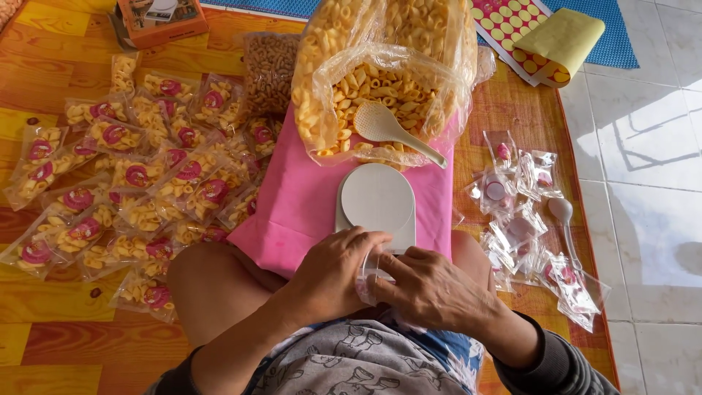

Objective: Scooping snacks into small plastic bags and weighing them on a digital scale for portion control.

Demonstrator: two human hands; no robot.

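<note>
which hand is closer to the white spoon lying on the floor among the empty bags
Right. The right hand is just left of and below the white spoon; the left hand sits farther left, past the small clear bag both hands hold.

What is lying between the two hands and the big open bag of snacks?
In the head view, the white kitchen scale lies there on a pink cloth, between the hands and bag.

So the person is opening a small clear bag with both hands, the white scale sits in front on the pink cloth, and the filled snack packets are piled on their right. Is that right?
Not quite. The head view shows the filled snack packets piled on the person's left; on the right lie empty clear bags. The rest holds: the left hand and right hand both hold a small clear bag, and the white scale sits on the pink cloth.
</note>
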